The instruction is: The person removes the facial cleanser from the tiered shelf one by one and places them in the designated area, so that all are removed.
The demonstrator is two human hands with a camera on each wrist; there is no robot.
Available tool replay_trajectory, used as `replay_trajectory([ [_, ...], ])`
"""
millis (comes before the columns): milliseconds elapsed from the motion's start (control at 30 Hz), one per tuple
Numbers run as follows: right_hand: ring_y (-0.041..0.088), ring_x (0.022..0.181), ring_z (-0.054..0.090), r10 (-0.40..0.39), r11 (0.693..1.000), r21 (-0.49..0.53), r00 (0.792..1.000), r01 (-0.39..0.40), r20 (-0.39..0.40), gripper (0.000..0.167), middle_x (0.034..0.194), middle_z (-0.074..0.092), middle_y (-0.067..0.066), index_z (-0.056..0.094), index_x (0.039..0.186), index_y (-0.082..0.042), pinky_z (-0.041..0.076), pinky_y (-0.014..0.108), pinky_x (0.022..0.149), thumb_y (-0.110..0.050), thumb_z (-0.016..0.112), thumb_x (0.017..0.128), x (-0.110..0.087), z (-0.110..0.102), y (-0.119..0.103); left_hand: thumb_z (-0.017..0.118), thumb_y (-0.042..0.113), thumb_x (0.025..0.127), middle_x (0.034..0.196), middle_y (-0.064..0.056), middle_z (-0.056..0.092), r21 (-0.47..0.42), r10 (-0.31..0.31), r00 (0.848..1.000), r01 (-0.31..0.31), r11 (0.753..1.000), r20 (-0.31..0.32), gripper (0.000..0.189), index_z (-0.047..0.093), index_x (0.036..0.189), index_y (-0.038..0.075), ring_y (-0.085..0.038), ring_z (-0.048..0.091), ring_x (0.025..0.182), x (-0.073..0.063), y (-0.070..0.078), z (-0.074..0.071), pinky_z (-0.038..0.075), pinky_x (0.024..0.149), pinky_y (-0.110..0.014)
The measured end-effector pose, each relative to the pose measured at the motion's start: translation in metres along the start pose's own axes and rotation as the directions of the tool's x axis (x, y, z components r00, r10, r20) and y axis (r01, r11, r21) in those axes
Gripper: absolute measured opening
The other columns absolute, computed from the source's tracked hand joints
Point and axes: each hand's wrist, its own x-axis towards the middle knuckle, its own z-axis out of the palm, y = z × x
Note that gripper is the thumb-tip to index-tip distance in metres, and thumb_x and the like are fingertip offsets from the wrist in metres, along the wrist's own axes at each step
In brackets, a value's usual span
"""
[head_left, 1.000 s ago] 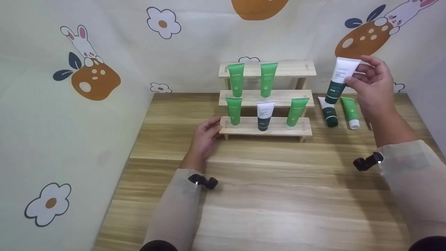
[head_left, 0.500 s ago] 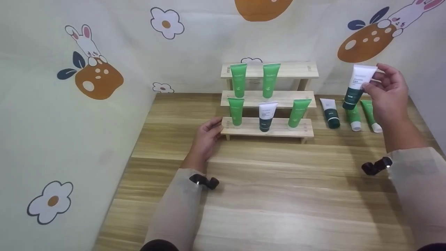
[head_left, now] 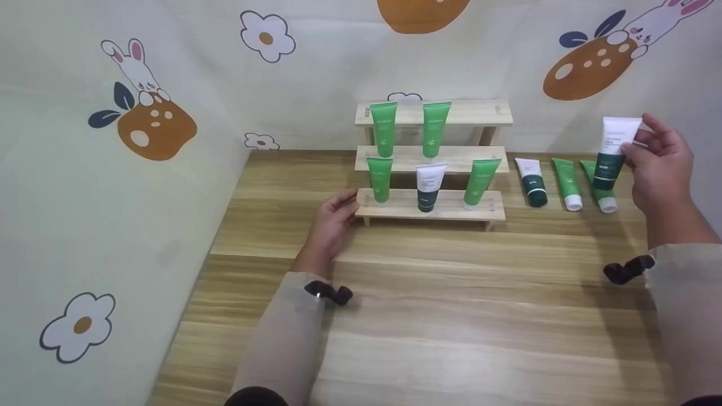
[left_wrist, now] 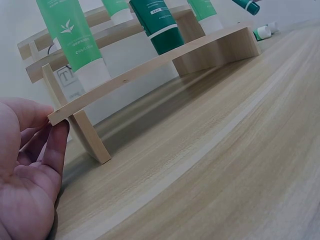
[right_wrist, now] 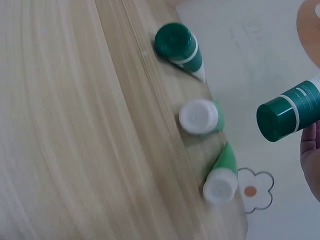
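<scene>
My right hand (head_left: 663,163) pinches a white and dark green squeeze tube (head_left: 614,152) near its upper end, cap downward, raised above the table at the right. Its dark green cap (right_wrist: 276,120) shows in the right wrist view. At the left end of a three-step wooden display rack (head_left: 474,212), my left hand (head_left: 333,221) grips the lowest board between thumb and fingers, as the left wrist view shows. On that board stand a green tube (head_left: 379,179), a white and dark green tube (head_left: 429,186) and another green tube (head_left: 481,181). Two green tubes (head_left: 384,128) stand on the middle step.
Right of the rack lie a white and dark green tube (head_left: 531,181), a green tube (head_left: 567,183) and a second green tube (head_left: 607,204), which the raised tube partly covers. A patterned cloth (head_left: 316,84) hangs behind the wooden table (head_left: 428,304).
My right hand has carried the held tube to the right and a little lower, away from the rack and past the lying tubes. The left hand stays on the rack.
</scene>
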Motion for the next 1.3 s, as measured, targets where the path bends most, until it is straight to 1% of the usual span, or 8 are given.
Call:
replay_trajectory([
  [100,0.01,0.137,0.051,0.012,0.999,-0.032,1.0,-0.013,-0.02,0.065,0.141,0.058,-0.009,0.049,0.158,-0.033,0.036,0.028,0.128,-0.011,0.072,0.101,0.003,-0.009,0.004,0.066,-0.001,0.101,0.137,-0.011,0.07,0.011,0.008,1.0,-0.008,1.0,-0.007,0.041,0.064,0.142,0.0,-0.013,0.068,0.114,0.0,-0.001,-0.001,0.057,0.093,-0.025],
  [200,0.011,0.143,0.047,0.021,0.999,-0.048,0.999,-0.023,-0.036,0.063,0.144,0.055,-0.01,0.047,0.159,-0.034,0.028,0.034,0.131,-0.01,0.067,0.104,0.007,-0.019,0.008,0.067,0.0,0.1,0.134,-0.009,0.071,0.017,0.009,1.0,-0.009,1.0,-0.012,0.041,0.065,0.142,0.001,-0.012,0.067,0.111,0.001,-0.002,-0.001,0.055,0.089,-0.025],
  [367,0.011,0.153,0.04,0.05,0.996,-0.066,0.996,-0.055,-0.073,0.06,0.154,0.051,-0.013,0.047,0.16,-0.037,0.022,0.033,0.131,-0.011,0.062,0.107,0.012,-0.036,0.015,0.068,0.003,0.101,0.144,-0.012,0.068,0.033,-0.004,1.0,0.004,0.999,-0.006,0.042,0.065,0.143,0.004,-0.016,0.066,0.123,0.001,-0.001,0.0,0.056,0.097,-0.027],
  [567,0.009,0.155,0.038,0.049,0.99,-0.128,0.993,-0.062,-0.108,0.058,0.157,0.05,-0.015,0.045,0.161,-0.037,0.02,0.031,0.132,-0.016,0.059,0.109,0.014,-0.046,0.022,0.067,0.004,0.102,0.149,-0.014,0.064,0.046,-0.018,1.0,0.018,0.999,0.001,0.043,0.064,0.144,0.004,-0.02,0.062,0.132,0.002,-0.002,0.0,0.054,0.104,-0.03],
  [800,0.006,0.157,0.036,0.09,0.979,-0.166,0.984,-0.115,-0.152,0.056,0.167,0.043,-0.018,0.044,0.159,-0.04,0.016,0.029,0.134,-0.025,0.062,0.108,0.019,-0.056,0.032,0.066,0.001,0.101,0.147,-0.016,0.065,0.033,-0.012,1.0,0.012,0.999,-0.005,0.043,0.063,0.144,0.002,-0.02,0.064,0.129,0.0,-0.002,0.0,0.055,0.104,-0.03],
  [1033,0.003,0.163,0.026,0.199,0.958,-0.169,0.961,-0.232,-0.193,0.06,0.172,0.034,-0.021,0.037,0.159,-0.05,0.014,0.03,0.136,-0.029,0.061,0.109,0.026,-0.064,0.042,0.065,-0.001,0.102,0.147,-0.017,0.065,0.017,-0.006,1.0,0.006,1.0,-0.001,0.043,0.062,0.145,0.0,-0.017,0.066,0.124,-0.001,0.0,0.0,0.056,0.099,-0.026],
  [1167,0.003,0.162,0.028,0.209,0.952,-0.173,0.948,-0.254,-0.241,0.061,0.172,0.036,-0.021,0.035,0.159,-0.051,0.016,0.029,0.136,-0.03,0.061,0.109,0.036,-0.064,0.049,0.063,-0.002,0.102,0.145,-0.017,0.066,-0.007,0.008,1.0,-0.007,1.0,0.009,0.043,0.06,0.145,-0.003,-0.015,0.068,0.118,-0.002,0.001,0.0,0.057,0.096,-0.025],
  [1300,0.002,0.162,0.029,0.201,0.935,-0.232,0.939,-0.269,-0.278,0.062,0.172,0.035,-0.022,0.031,0.16,-0.051,0.018,0.029,0.136,-0.033,0.061,0.109,0.042,-0.065,0.055,0.063,-0.002,0.102,0.143,-0.015,0.067,-0.01,0.006,1.0,-0.006,1.0,0.006,0.042,0.061,0.144,-0.002,-0.014,0.068,0.117,-0.002,0.001,0.001,0.058,0.096,-0.026],
])
